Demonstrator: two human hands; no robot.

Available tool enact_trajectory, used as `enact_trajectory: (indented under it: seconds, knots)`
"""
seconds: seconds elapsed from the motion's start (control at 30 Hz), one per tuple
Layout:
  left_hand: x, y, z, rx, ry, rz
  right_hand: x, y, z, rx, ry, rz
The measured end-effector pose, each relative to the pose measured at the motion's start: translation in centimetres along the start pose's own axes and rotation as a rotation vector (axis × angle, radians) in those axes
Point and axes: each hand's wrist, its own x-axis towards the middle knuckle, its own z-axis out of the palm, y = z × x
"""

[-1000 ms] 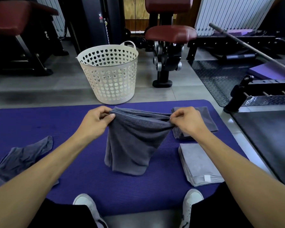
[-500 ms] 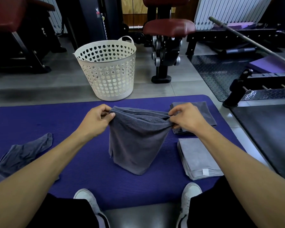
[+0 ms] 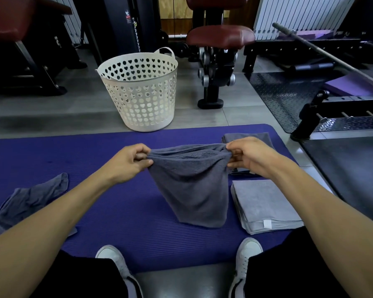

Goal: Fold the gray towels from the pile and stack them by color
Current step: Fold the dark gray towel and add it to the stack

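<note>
A dark gray towel (image 3: 192, 186) hangs folded over the purple mat (image 3: 108, 211), its lower end near the mat surface. My left hand (image 3: 131, 162) pinches its upper left corner and my right hand (image 3: 250, 155) pinches the upper right corner. Behind my right hand lies a stack of folded dark gray towels (image 3: 261, 137), partly hidden. A stack of folded light gray towels (image 3: 265, 205) with a white tag sits nearer me on the right. A crumpled dark gray towel (image 3: 30, 198) lies on the mat's left side.
A white perforated basket (image 3: 140, 91) stands on the floor beyond the mat. A gym machine with a maroon seat (image 3: 220, 37) is behind it. A barbell rack (image 3: 332, 117) and black floor plates lie to the right. My shoes (image 3: 248, 252) rest at the mat's near edge.
The hanging towel has shifted slightly to the right and its lower end sits a little higher. Both hands keep their pinch on the top corners.
</note>
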Motion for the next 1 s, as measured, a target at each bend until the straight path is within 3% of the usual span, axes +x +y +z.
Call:
enact_trajectory:
  seconds: [0.1, 0.47, 0.6, 0.77, 0.93, 1.0]
  knots:
    - [-0.2, 0.3, 0.7, 0.005, -0.029, 0.047, -0.2, 0.0, -0.4, -0.115, 0.053, -0.036]
    - [0.1, 0.6, 2.6, 0.031, 0.179, 0.118, -0.4, 1.5, -1.4, -0.584, 0.112, -0.058]
    - [0.1, 0.2, 2.1, 0.23, 0.184, 0.08, -0.3, 1.0, -1.4, -0.447, 0.132, -0.08]
    - [-0.1, 0.3, 3.1, 0.203, 0.138, 0.101, -0.5, 0.5, -1.7, -0.162, 0.136, -0.031]
    - [0.0, 0.8, 4.0, 0.221, 0.148, 0.108, -0.1, 1.4, -2.6, -0.646, 0.262, -0.065]
    - [0.2, 1.2, 4.2, 0.218, 0.166, 0.107, 0.1, 1.8, -2.6, -0.724, 0.264, -0.057]
